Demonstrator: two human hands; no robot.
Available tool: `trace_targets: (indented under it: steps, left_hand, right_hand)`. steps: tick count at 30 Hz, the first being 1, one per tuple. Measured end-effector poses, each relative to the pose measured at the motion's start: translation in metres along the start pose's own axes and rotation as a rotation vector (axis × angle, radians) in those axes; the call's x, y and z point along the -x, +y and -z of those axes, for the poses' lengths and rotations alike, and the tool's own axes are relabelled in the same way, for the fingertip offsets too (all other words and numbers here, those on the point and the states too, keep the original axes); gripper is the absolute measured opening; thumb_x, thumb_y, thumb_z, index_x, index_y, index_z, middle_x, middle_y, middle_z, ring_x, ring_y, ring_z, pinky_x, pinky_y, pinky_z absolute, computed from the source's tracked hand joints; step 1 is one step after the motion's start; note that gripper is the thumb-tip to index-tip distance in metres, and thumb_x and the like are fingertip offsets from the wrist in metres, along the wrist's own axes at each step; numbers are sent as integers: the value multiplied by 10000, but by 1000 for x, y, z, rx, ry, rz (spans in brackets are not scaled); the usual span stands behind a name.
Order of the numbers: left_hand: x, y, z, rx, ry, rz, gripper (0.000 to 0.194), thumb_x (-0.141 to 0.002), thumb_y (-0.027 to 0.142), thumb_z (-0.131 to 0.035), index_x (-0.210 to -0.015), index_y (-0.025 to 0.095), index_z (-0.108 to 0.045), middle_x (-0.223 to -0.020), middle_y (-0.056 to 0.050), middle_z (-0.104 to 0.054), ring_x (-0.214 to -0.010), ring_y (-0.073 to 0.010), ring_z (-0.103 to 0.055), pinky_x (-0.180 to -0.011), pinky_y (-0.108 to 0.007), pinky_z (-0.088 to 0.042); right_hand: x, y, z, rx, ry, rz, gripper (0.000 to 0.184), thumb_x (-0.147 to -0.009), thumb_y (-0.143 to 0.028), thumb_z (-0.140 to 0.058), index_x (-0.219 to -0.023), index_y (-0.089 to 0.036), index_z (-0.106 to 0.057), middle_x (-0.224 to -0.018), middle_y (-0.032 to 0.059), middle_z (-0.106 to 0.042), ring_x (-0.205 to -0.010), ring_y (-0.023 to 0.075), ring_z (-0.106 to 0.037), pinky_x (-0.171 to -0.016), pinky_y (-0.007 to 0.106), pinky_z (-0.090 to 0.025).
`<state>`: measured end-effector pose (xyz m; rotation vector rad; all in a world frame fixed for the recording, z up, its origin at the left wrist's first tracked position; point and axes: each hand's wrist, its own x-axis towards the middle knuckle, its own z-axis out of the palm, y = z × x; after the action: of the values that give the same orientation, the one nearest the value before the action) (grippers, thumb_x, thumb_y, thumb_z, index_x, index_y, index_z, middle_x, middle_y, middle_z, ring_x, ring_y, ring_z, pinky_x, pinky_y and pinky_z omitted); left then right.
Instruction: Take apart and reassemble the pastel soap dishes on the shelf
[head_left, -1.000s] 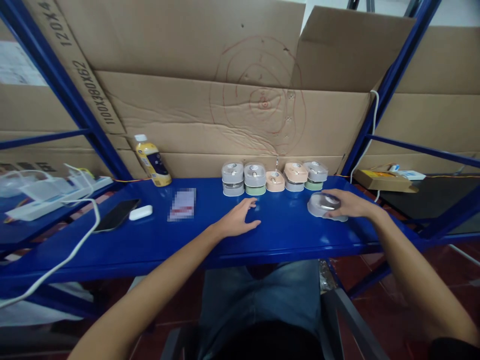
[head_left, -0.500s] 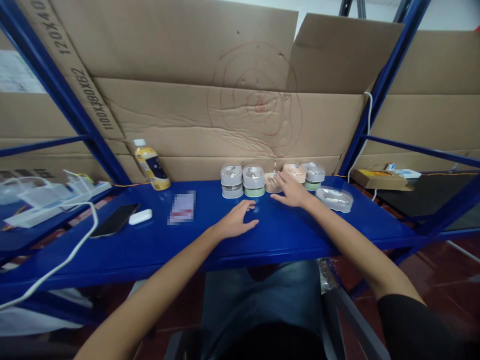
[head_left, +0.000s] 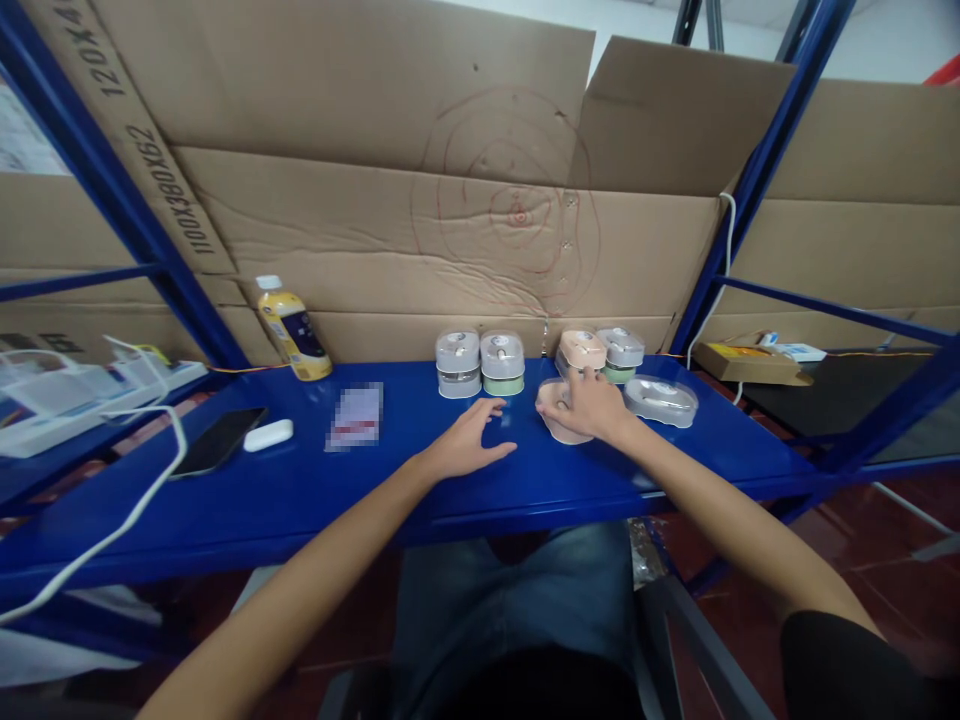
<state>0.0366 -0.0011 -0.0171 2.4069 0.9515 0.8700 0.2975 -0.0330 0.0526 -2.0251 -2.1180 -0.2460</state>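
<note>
My right hand (head_left: 594, 403) is closed around a peach-coloured plastic case with a clear cover (head_left: 559, 425), low over the blue tabletop or on it; I cannot tell which. What lies inside the case is unclear. My left hand (head_left: 474, 440) is open, fingers and thumb apart, near the table's middle with nothing in it. Behind it stand a grey stack of clear-covered cases (head_left: 457, 362) and a grey-and-green stack (head_left: 502, 362). Beyond my right hand are a peach stack (head_left: 581, 350) and another grey-and-green stack (head_left: 621, 350). A single grey case (head_left: 661, 400) lies right of my right hand.
On the left are a yellow bottle (head_left: 295, 330), a blurred-out packet (head_left: 355, 416), a white earbud case (head_left: 268, 435) and a black phone (head_left: 219, 441). A white cable (head_left: 161, 485) hangs over the left side. Cardboard (head_left: 337, 220) walls the back, between blue posts.
My right hand has taken hold of the peach case from the back row and brought it toward me. My left hand has stayed nearly still. The view has shifted slightly.
</note>
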Motion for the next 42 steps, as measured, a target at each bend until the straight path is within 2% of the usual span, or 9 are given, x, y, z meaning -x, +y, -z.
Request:
trace_targets:
  steps: [3, 10, 13, 18, 22, 25, 32, 36, 42]
  left_hand:
    - [0, -2, 3, 57, 29, 38, 982, -740, 556, -882, -1514, 205, -389, -1471, -193, -561, -1356, -359, -595, -1152, -570, -506]
    - [1, -5, 8, 176, 16, -9, 1313, -586, 548, -987, -1628, 212, -261, -1613, -241, -441, -1487, -426, -462, -1224, -641, -382]
    - [2, -2, 10, 100, -11, -13, 1193, -636, 562, -958, -1611, 224, -360, -1606, -208, -472, -1478, -424, -473, -1223, -638, -381]
    - [2, 3, 12, 32, -91, -180, 479, -862, 527, -796, -1265, 272, -754, -1465, -106, -610, -1388, -324, -577, -1202, -499, -446]
    - [2, 3, 13, -6, -62, -158, 390, -981, 527, -632, -1215, 260, -793, -1475, -116, -596, -1411, -327, -547, -1196, -499, -449]
    - [-1, 1, 15, -8, 95, -95, 457, -1014, 550, -537, -1189, 205, -781, -1460, -131, -599, -1355, -317, -587, -1173, -481, -471]
    - [-4, -9, 29, -126, 729, 212, 503, -1060, 528, -352, -1033, 182, -715, -1186, -149, -664, -1221, -309, -614, -1130, -486, -489]
    - [-2, -9, 32, -175, 607, 253, 458, -1030, 528, -408, -970, 199, -721, -1158, -133, -658, -1199, -312, -619, -1123, -500, -493]
    - [5, 11, 25, -123, 69, -100, 381, -1025, 481, -493, -1165, 221, -734, -1449, -113, -567, -1364, -304, -562, -1184, -467, -452]
  right_hand:
    - [-6, -3, -1, -85, -174, 15, 886, -840, -741, -669, -1429, -94, -530, -1316, 290, -673, -1171, 454, -692, -916, 508, -555]
    - [-22, -6, -10, -651, -68, 669, 938, -716, -440, -846, -1531, -169, -468, -1512, 188, -581, -1325, 362, -618, -1098, 507, -519]
    - [-36, 5, -11, -909, -67, 632, 881, -743, -406, -836, -1520, -203, -473, -1512, 156, -588, -1360, 328, -605, -1171, 521, -467]
    - [-51, 29, -28, -1166, -78, 386, 739, -758, -428, -827, -1415, -248, -541, -1469, 119, -617, -1327, 309, -632, -1177, 553, -462]
    - [-54, 37, -43, -1197, -67, 287, 754, -733, -462, -843, -1392, -241, -551, -1428, 126, -634, -1280, 312, -656, -1149, 562, -487]
    - [-55, 38, -46, -1197, -37, 287, 768, -734, -485, -836, -1403, -239, -549, -1371, 129, -666, -1251, 317, -667, -1135, 560, -501]
    - [-53, 42, -35, -1150, 61, 215, 717, -797, -483, -739, -1427, -206, -539, -1394, 155, -660, -1248, 298, -668, -1131, 508, -510]
    - [-51, 41, -30, -1143, 31, 177, 685, -822, -460, -712, -1441, -225, -540, -1424, 145, -652, -1243, 289, -676, -1105, 496, -532]
    - [-47, 42, -24, -1136, 52, 301, 792, -776, -493, -779, -1480, -228, -530, -1479, 145, -617, -1297, 301, -649, -1142, 503, -495]
